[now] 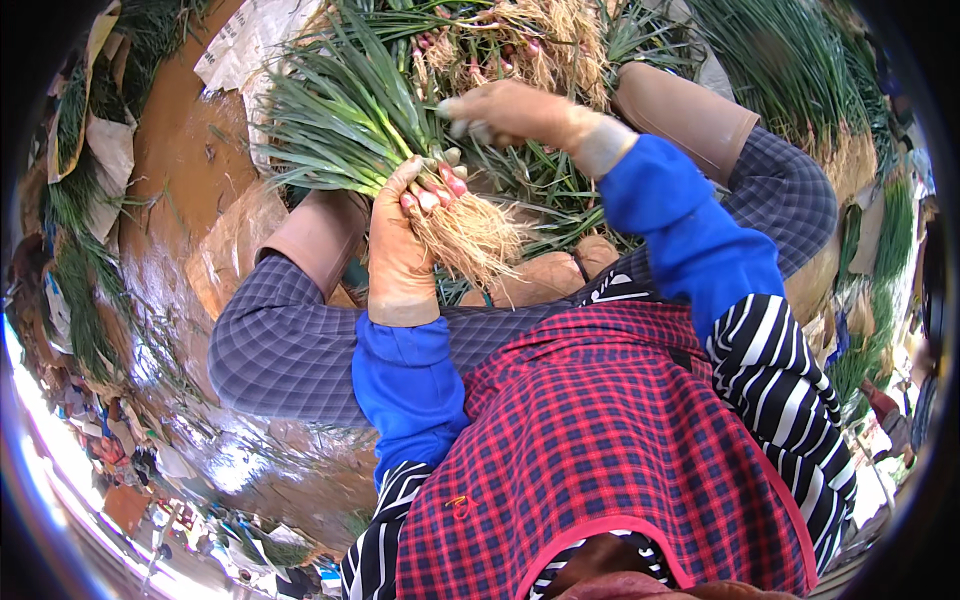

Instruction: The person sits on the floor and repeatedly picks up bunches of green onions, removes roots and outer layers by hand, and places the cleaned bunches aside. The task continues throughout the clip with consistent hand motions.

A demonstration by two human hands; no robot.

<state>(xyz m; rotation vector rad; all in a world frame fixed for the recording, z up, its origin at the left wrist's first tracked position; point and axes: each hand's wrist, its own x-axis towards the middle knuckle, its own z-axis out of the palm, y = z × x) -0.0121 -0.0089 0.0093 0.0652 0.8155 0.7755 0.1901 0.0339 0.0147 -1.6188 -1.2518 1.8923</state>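
Observation:
My left hand point(405, 247), in a pale rubber glove, grips a bunch of spring onions point(352, 127) just above their pinkish-red bulbs. The green leaves fan out to the upper left, and the tan roots hang toward my lap. My right hand point(525, 112), gloved as well, is blurred by motion just right of the leaves. Its fingers point left, and whether they pinch anything is unclear. Beyond it lies a pile of more red-bulbed onions point(555, 45) with tangled roots. Loose green leaves point(532, 176) are scattered beneath both hands, between my boots.
Rubber boots point(322, 232) point(686, 124) flank the work area. A large bundle of long green onions point(787, 67) lies at upper right. A white sack bearing writing point(255, 45) rests on the wet brown floor point(180, 142). More onion greens point(82, 292) line the left.

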